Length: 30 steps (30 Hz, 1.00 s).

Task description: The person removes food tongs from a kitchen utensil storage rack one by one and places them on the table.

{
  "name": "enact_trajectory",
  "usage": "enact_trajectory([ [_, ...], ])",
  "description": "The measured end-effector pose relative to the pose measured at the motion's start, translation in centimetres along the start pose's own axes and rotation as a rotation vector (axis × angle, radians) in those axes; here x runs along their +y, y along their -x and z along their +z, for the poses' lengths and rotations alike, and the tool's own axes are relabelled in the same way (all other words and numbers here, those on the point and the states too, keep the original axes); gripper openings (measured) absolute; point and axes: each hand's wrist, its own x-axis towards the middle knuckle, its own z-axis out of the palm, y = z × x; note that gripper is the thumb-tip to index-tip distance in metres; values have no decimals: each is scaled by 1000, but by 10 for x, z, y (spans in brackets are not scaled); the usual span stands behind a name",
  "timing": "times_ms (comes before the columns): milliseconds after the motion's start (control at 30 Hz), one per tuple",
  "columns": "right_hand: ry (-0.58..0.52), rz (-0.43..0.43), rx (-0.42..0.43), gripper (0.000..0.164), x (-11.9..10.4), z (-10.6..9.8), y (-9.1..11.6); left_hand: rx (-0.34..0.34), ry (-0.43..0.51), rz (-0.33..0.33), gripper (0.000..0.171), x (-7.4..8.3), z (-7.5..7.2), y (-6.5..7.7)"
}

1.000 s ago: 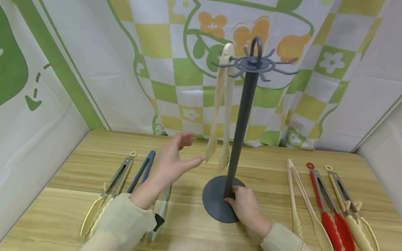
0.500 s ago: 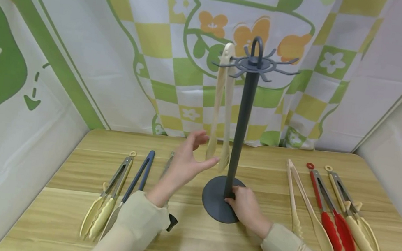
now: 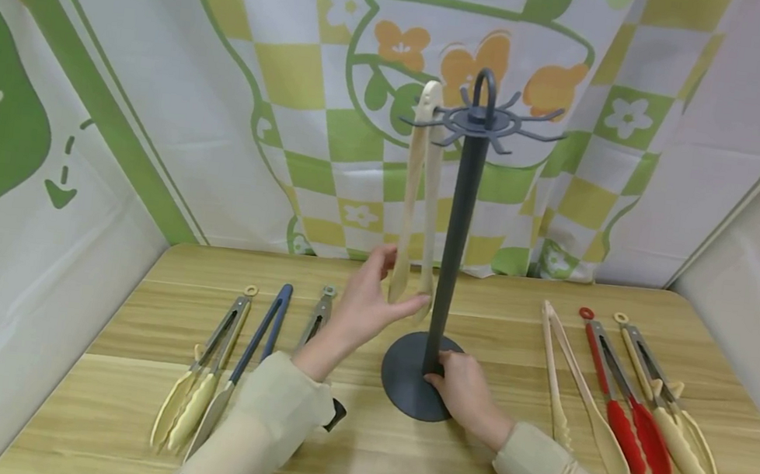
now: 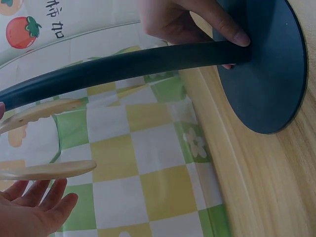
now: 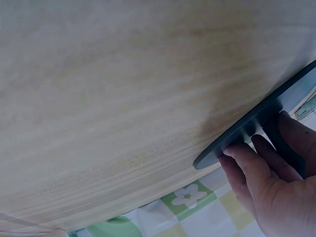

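Observation:
A dark grey utensil stand [image 3: 458, 246] with a ring of hooks stands upright on the table. Cream tongs [image 3: 411, 194] hang from a hook on its left side, their two arms apart. My left hand [image 3: 369, 298] is spread around the lower ends of these tongs, thumb toward the viewer, fingers behind. In the left wrist view, the fingers [image 4: 54, 200] lie right along one tong arm; whether they touch it I cannot tell. My right hand [image 3: 470, 396] grips the foot of the pole, just above the round base [image 5: 256, 118].
Left on the table lie cream-tipped tongs [image 3: 201, 373], blue-handled tongs [image 3: 255, 348] and grey tongs [image 3: 319, 316], partly hidden by the left arm. Rightward lie beige tongs [image 3: 587, 394], red tongs [image 3: 621, 405] and more cream-tipped tongs [image 3: 666, 410]. A patterned cloth [image 3: 362, 149] hangs behind.
My left hand has moved right, from beside the hanging tongs to around their lower ends, uncovering more of the blue-handled and grey tongs. My right hand stays on the pole.

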Motion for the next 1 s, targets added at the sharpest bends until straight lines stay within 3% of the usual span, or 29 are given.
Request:
enact_trajectory([
  [400,-34,13,-16,17,0,-1,0,-48,67,18,57,-1,7,-4],
  [733,-16,11,-1,16,-1,0,0,-18,70,67,51,0,10,-1],
  [1000,-40,11,-8,15,0,0,0,37,12,139,44,4,14,6],
])
